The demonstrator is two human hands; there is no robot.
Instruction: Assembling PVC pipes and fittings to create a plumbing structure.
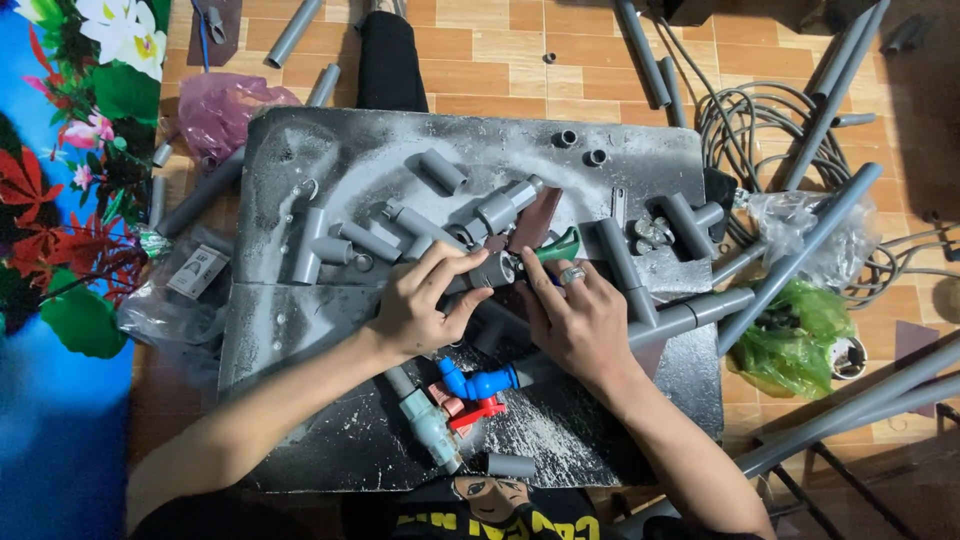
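Note:
My left hand (425,305) grips a short grey pipe fitting (490,268) at the middle of a dusty dark board (320,330). My right hand (580,320), with a ring on one finger, presses against the same fitting from the right, next to a green-handled tool (560,243) whose handle sticks out above my fingers. Just below my hands lies a blue elbow valve (475,382) with a red handle (478,412), and a pale grey valve (425,420) beside it. Whether the right hand grips the tool or only the fitting is hidden.
Several grey pipe pieces and joints lie over the board, including a tee (310,245) and a long joined pipe (690,315). Long pipes (800,255), coiled cable (750,125), a green bag (795,335) and a pink bag (220,110) sit on the wooden floor. A flowered cloth (70,200) lies left.

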